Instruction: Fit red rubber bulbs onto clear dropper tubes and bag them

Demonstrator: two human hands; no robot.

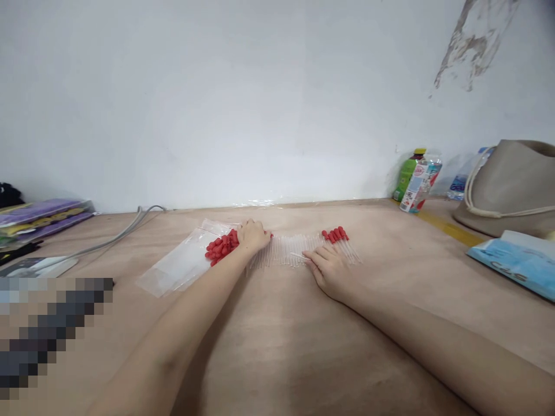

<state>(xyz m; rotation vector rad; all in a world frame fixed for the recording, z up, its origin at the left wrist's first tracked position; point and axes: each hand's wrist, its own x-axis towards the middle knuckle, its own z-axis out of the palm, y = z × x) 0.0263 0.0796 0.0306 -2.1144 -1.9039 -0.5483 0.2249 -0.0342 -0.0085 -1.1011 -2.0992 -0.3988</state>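
Many thin clear sticks (288, 247) lie side by side in a row on the table. My left hand (254, 236) is at the row's left end with its fingers curled; a bit of red shows at the fingertips. Under and beside that hand is a pile of small red rounded pieces (221, 247). My right hand (329, 268) rests low over the row, a thin white stick (298, 255) pinched between thumb and fingers. Just beyond it, several sticks carry red tips (335, 234) at their far ends.
A clear plastic bag (180, 266) lies flat beside the red pile. A grey cable (117, 236) and purple packets (52, 212) are at left. Along the right stand bottles (417, 180), a grey hat (511, 179) and a blue tissue pack (515, 263). A wall (277, 104) closes the back.
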